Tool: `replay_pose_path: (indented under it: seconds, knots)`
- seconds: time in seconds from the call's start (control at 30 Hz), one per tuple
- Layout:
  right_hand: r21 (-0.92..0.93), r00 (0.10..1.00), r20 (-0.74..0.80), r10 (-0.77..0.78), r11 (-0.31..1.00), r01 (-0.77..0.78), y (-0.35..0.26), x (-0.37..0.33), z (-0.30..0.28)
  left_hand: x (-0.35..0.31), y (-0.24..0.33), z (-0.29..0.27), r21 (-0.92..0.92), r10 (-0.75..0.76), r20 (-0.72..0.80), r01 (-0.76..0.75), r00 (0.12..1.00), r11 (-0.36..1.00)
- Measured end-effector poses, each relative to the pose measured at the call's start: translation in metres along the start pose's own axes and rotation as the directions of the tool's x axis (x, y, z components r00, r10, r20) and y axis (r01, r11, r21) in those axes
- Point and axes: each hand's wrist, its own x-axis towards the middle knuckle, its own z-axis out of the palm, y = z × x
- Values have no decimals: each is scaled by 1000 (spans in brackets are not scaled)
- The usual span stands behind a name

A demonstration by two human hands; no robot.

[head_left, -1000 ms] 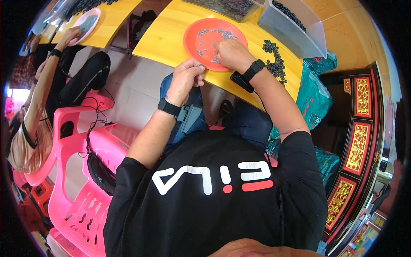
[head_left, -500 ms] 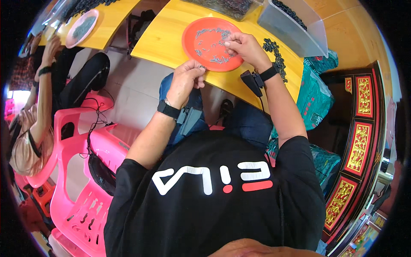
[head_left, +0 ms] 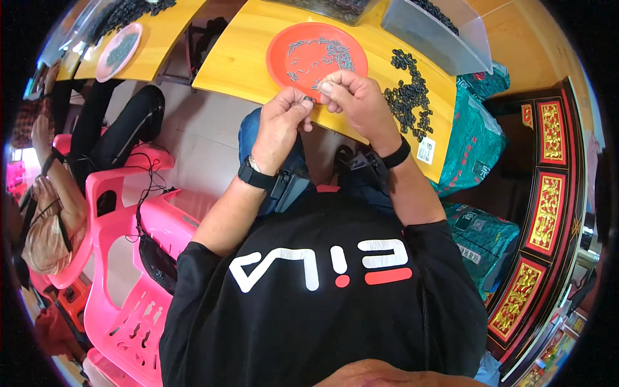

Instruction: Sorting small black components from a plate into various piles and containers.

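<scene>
My left hand [head_left: 281, 124] is closed, thumb and forefinger pinching a small black part [head_left: 308, 99] near the table's front edge. Close beside it, my right hand [head_left: 361, 106] makes a pinch too, its fingertips almost meeting the left ones. Whatever lies between the right fingertips is too small to make out. Both hands are at the near rim of a round red plate [head_left: 276, 57]. Small grey metal pins [head_left: 338, 54] are scattered over that plate, densest on its right side. To the right of the plate, a loose heap of small black parts [head_left: 407, 103] lies on the yellow table [head_left: 233, 71].
Clear plastic bins [head_left: 445, 42] with dark parts stand at the table's back. Green sacks [head_left: 474, 145] lean by its right side. At left are a pink chair [head_left: 122, 219], a seated person [head_left: 61, 213] and another yellow table with a pink plate [head_left: 103, 69].
My right hand has come from over the plate down toward my left hand, so the fingertips are now close together. More of the black heap shows. My left hand has barely moved.
</scene>
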Motion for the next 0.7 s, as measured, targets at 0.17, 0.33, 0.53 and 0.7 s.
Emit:
replay_pose_path:
  seconds: [0.17,0.33,0.53,0.7]
  knots:
    - [-82,999,-11,-43,996,42,-1,-4,2,-5,4,8,135,105,-7,-103,994,986]
    - [-119,998,8,-64,991,64,-4,-8,4,-8,5,10,321,171,11,-165,985,932]
    - [-196,997,52,-50,979,59,-2,-8,3,-9,7,10,397,216,2,-199,976,896]
    - [-235,993,37,-115,964,121,-1,-7,2,-9,6,10,441,226,23,-212,974,872]
